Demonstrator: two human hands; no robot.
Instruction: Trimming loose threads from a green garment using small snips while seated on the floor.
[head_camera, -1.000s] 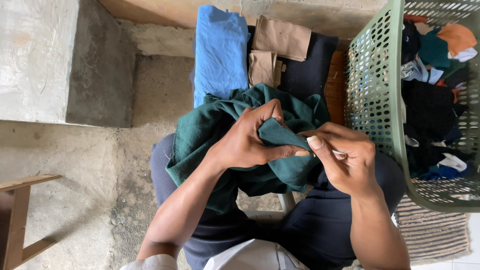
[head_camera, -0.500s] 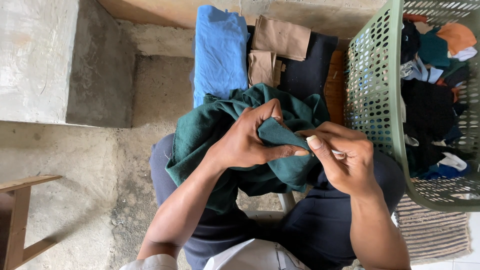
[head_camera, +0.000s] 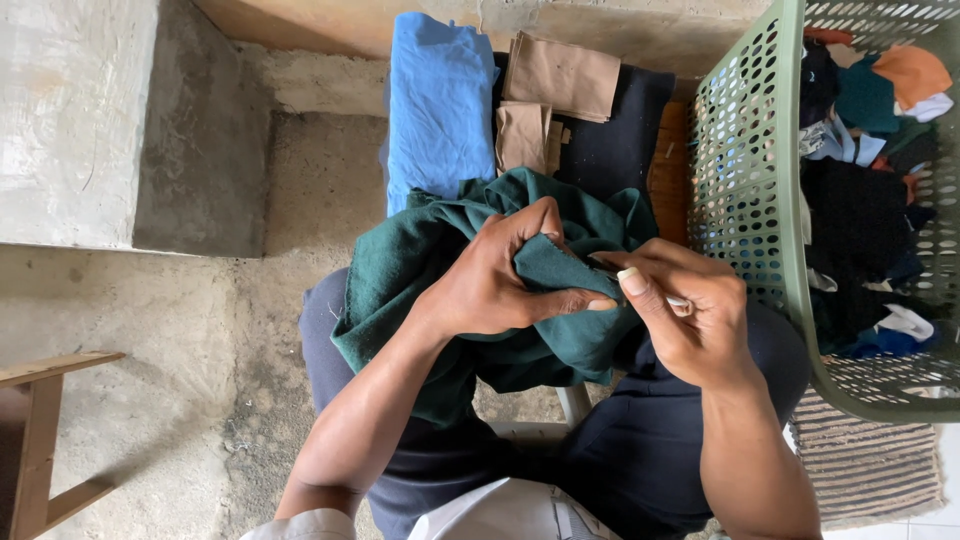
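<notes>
I see my left hand (head_camera: 495, 285) wrapped around a bunch of dark green cloth (head_camera: 420, 270), with the thumb and fingers squeezed shut on a fold of it. The green cloth lies across my lap, on my dark trousers (head_camera: 640, 450), and it spills over my left knee. My right hand (head_camera: 690, 310) is just beside the left one, almost touching it. Its fingers are pinched tight on something small and thin at the edge of the fold, but it is too little for me to tell what it is. In front of my knees I see a folded blue cloth (head_camera: 440, 100), two folded tan cloths (head_camera: 560, 75) and a dark navy cloth (head_camera: 620, 140) lying side by side. To my right stands a green plastic basket (head_camera: 745, 170) with holes in its wall, full of mixed clothes (head_camera: 880, 180). The floor (head_camera: 200, 330) is grey concrete.
</notes>
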